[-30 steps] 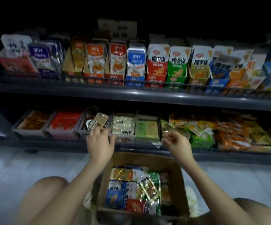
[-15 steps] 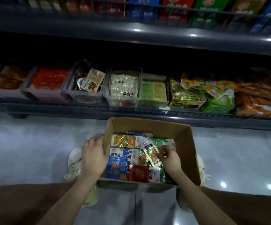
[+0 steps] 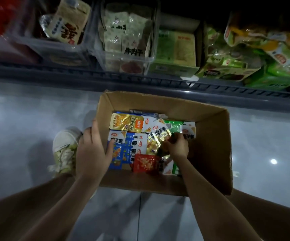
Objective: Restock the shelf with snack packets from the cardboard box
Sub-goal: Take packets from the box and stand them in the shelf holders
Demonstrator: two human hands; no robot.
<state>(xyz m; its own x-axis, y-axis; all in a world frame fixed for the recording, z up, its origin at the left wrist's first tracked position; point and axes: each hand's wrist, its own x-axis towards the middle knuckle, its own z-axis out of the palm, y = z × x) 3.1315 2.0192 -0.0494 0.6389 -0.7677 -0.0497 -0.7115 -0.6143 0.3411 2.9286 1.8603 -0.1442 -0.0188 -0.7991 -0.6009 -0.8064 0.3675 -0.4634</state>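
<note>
Floor (image 3: 27, 119): cardboard box (image 3: 212, 145); right hand (image 3: 177, 147) pinches gold packet (image 3: 162, 134).

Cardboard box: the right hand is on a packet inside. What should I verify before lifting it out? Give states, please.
1. Right hand pinches the gold foil snack packet: ok.
2. Only one packet pinched: cannot tell.
3. Left hand holds the brown cardboard box by its left wall: ok.
4. Box top open above the packet: ok.
5. Free room in the clear plastic shelf bins: cannot tell.
</note>
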